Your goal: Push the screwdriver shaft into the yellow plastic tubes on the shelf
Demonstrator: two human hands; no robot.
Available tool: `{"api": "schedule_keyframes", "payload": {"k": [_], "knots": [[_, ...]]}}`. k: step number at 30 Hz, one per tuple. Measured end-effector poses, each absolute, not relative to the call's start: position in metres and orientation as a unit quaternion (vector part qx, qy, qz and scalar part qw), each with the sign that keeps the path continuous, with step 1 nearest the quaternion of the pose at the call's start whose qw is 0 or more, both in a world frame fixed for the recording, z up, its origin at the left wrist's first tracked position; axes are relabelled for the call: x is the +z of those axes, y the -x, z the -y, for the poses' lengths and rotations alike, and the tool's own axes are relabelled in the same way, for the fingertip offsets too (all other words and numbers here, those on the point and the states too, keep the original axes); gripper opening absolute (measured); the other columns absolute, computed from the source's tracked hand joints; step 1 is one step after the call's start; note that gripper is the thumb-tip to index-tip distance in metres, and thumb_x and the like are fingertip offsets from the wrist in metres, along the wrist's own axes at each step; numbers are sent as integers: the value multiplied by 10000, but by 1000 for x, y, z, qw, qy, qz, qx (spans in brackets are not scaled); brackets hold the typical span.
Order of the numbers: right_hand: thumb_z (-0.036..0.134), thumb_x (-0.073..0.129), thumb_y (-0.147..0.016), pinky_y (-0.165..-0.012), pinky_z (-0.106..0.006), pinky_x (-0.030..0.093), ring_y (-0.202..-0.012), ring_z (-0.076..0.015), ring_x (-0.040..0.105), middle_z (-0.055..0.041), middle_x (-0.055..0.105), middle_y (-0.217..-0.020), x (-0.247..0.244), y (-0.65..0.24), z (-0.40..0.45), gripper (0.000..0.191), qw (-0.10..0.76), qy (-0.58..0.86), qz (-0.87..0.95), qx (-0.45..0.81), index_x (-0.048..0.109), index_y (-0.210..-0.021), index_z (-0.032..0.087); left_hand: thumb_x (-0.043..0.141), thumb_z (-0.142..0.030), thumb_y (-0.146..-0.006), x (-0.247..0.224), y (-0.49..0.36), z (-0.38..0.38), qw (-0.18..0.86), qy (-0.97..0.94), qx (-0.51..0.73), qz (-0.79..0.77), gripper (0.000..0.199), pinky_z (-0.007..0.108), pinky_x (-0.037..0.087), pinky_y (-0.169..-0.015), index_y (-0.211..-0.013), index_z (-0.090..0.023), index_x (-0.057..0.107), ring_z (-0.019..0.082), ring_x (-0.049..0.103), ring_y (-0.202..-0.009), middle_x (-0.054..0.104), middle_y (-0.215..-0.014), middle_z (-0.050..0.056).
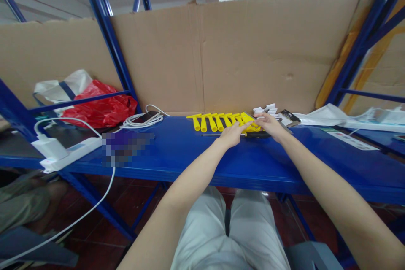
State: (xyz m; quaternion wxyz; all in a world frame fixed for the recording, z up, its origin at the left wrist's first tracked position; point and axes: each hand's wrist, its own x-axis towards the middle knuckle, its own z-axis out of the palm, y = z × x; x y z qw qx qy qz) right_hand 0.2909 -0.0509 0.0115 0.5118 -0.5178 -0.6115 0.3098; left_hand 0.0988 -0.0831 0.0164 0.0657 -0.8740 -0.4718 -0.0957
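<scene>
Several yellow T-shaped plastic pieces (203, 123) lie side by side in a row at the back of the blue shelf top. My left hand (232, 134) rests over the right part of this row, its fingers stretched out to the right. Facing it, my right hand (270, 125) reaches in with extended fingers at a bunch of yellow pieces (248, 118). Whether the fingertips pinch a piece is too small to tell. Just below the hands lies a screwdriver-like tool with a thin metal shaft (210, 135) and a black and yellow handle (257, 134).
White small parts (265, 109) and a black card (289, 117) sit behind my right hand. A coiled white cable (139, 121), a phone (147, 116), a power strip (76, 152) and a red plastic bag (101, 103) are leftward. A cardboard wall (253, 50) closes the back.
</scene>
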Motion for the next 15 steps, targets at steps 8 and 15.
{"api": "schedule_keyframes", "payload": {"k": [8,15], "knots": [[283,666,-818,-607,-253,514,-683,-147,642,-26,710,-815,0,-296,39,294,490,489,651,310,594,-1096,215,366,-110,-992,17,-98,83,73,874,-84,472,716,374,522,-934,-1610,-443,224,253,675,-1100,578,-1334,93],[400,719,-800,-623,-281,525,-678,-154,648,-34,722,-832,-2,-299,37,380,482,461,679,305,584,-1105,218,358,-116,-1003,18,-97,84,69,874,-82,474,704,398,523,-945,-1609,-447,221,262,667,-1123,581,-1343,92]]}}
